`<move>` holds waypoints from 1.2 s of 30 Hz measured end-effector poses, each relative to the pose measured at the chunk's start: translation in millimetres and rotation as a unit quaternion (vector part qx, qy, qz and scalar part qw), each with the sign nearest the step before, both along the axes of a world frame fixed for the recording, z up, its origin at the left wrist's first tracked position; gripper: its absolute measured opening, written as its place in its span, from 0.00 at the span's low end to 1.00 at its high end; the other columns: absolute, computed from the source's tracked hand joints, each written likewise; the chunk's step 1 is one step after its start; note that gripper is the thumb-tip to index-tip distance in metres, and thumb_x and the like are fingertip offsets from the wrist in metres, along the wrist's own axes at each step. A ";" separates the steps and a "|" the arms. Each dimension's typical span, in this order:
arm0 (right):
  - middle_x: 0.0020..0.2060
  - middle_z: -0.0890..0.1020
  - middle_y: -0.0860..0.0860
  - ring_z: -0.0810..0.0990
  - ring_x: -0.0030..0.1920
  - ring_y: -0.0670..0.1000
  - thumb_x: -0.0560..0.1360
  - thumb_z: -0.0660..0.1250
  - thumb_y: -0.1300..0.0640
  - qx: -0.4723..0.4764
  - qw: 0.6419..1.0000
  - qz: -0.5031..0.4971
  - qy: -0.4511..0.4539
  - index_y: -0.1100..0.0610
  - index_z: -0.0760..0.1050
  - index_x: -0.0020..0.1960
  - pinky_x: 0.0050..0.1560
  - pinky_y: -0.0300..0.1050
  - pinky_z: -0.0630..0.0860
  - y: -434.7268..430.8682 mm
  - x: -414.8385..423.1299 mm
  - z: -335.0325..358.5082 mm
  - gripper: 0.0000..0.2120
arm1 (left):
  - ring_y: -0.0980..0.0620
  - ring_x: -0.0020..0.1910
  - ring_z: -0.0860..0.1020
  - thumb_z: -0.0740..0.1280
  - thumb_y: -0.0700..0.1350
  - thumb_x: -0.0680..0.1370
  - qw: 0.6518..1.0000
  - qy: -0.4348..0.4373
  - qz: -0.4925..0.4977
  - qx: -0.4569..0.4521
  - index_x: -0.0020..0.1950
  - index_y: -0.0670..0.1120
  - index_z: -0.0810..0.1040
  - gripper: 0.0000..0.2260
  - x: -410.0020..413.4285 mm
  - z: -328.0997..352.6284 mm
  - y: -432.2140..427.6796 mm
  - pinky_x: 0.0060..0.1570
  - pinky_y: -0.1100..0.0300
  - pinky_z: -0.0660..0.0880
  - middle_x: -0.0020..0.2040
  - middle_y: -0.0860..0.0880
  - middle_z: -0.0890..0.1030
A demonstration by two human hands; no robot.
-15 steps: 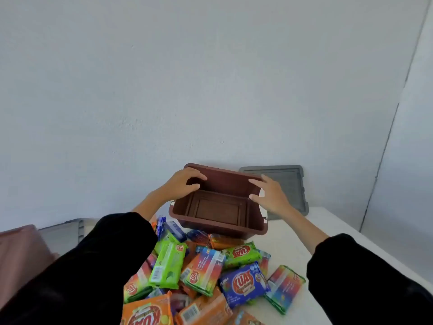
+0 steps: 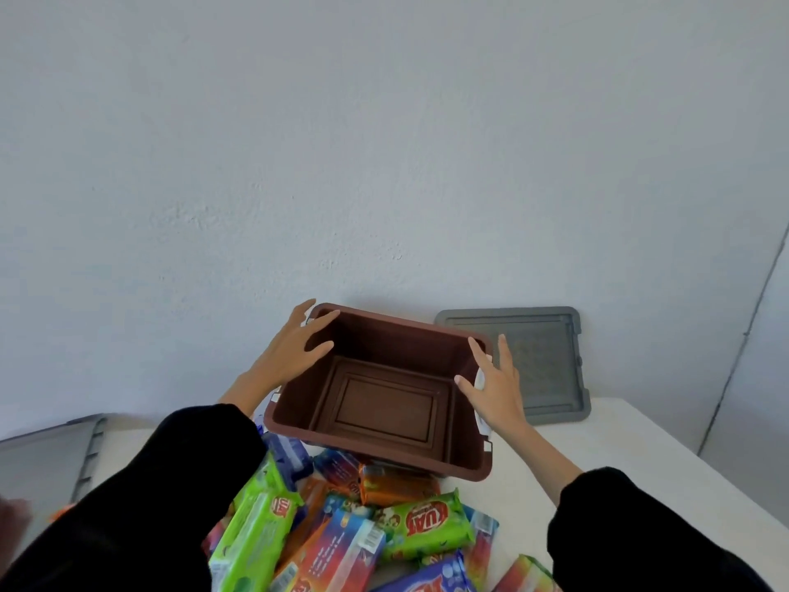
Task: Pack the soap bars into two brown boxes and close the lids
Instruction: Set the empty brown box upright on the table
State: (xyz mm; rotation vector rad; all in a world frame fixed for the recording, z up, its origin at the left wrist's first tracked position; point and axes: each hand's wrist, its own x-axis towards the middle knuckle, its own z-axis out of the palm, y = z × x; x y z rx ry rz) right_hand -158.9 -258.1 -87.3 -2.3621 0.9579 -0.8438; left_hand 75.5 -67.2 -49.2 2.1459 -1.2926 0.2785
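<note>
An empty brown box (image 2: 384, 408) sits tilted toward me, its near edge over the pile of wrapped soap bars (image 2: 422, 523). My left hand (image 2: 294, 352) holds the box's left wall, thumb inside and fingers over the rim. The right wall is held by my right hand (image 2: 495, 386), with thumb and index finger inside and the other fingers outside. Green, orange, blue and rainbow soap packs lie heaped on the white table (image 2: 640, 442) in front of the box.
A grey lid (image 2: 533, 361) leans against the wall behind the box at the right. Another grey lid (image 2: 51, 455) lies at the far left. A blurred pinkish-brown shape (image 2: 13, 519) shows at the left edge. The table's right edge runs diagonally.
The box has tipped further toward me and come closer, showing more of its inside. My left fingers have straightened along the rim, and my right hand now straddles the wall.
</note>
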 end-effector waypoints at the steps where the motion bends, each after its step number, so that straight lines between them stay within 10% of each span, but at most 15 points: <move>1: 0.76 0.43 0.52 0.49 0.76 0.57 0.76 0.63 0.50 0.006 1.000 0.008 -0.016 0.46 0.54 0.75 0.71 0.51 0.60 -1.4 2.1 -2.4 0.31 | 0.46 0.74 0.59 0.62 0.49 0.78 1.000 0.006 0.010 0.002 0.73 0.55 0.61 0.23 2.2 -1.9 -1.8 0.70 0.50 0.61 0.77 0.47 0.52; 6: 0.76 0.52 0.51 0.54 0.75 0.51 0.77 0.63 0.57 0.049 0.992 0.018 -0.112 0.49 0.58 0.74 0.70 0.44 0.60 1.4 7.7 -3.6 0.28 | 0.46 0.66 0.69 0.62 0.54 0.77 0.996 0.004 0.075 0.047 0.73 0.56 0.62 0.24 7.0 -15.4 -5.6 0.63 0.52 0.69 0.68 0.44 0.68; 18: 0.75 0.57 0.50 0.60 0.73 0.49 0.76 0.64 0.59 0.016 0.984 0.057 -0.170 0.50 0.60 0.73 0.64 0.33 0.60 -49.5 -67.3 40.2 0.28 | 0.45 0.67 0.69 0.64 0.59 0.75 0.984 -0.067 0.166 0.001 0.71 0.59 0.64 0.26 -96.2 35.1 -38.6 0.59 0.45 0.72 0.68 0.45 0.69; 36: 0.73 0.63 0.55 0.60 0.73 0.55 0.73 0.69 0.58 0.077 0.990 0.108 0.037 0.53 0.61 0.73 0.71 0.47 0.59 -128.5 -299.1 24.5 0.31 | 0.44 0.68 0.69 0.62 0.60 0.75 0.974 0.043 0.163 0.149 0.72 0.52 0.65 0.27 -346.5 -4.1 -88.0 0.65 0.52 0.66 0.70 0.41 0.69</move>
